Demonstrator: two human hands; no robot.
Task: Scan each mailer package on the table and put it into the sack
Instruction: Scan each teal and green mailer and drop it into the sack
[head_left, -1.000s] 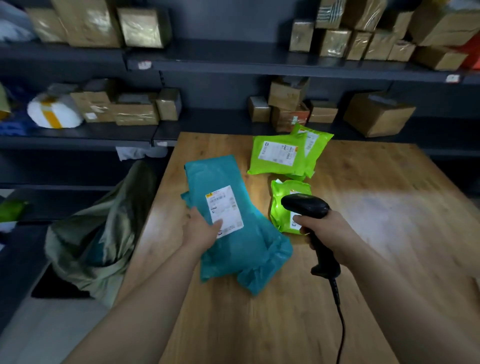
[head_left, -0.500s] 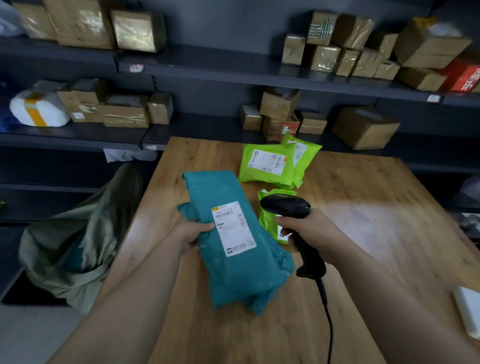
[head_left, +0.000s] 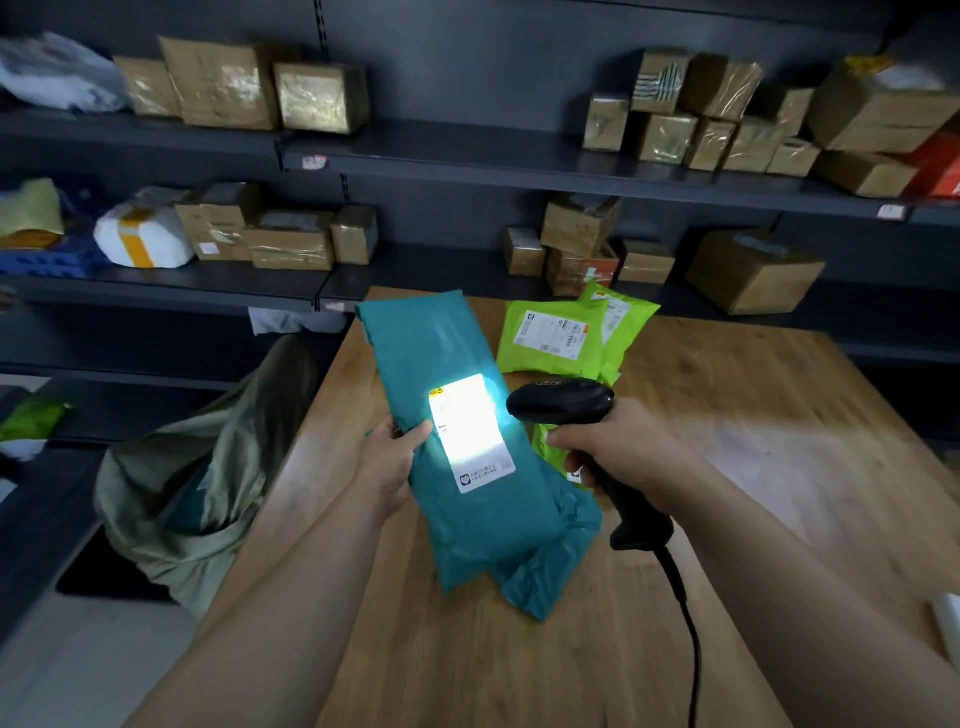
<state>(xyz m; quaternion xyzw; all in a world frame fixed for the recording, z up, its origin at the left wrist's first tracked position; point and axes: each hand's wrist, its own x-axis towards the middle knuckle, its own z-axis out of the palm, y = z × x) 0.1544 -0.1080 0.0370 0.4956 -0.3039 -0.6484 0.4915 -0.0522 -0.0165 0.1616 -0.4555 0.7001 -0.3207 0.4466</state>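
Teal mailer (head_left: 467, 499), gripped by left hand (head_left: 389, 462), is mid-scan; right hand (head_left: 613, 447) clasps scanner (head_left: 561, 400). Next, probably: swing it into sack (head_left: 208, 483).

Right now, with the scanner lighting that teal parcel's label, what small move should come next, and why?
Probably carry the teal plastic mailer, gripped by the left hand, leftward toward the olive-green fabric sack beside the wooden table. The black handheld scanner in the right hand is flooding the mailer's white label with light, so the scan seems underway or done.
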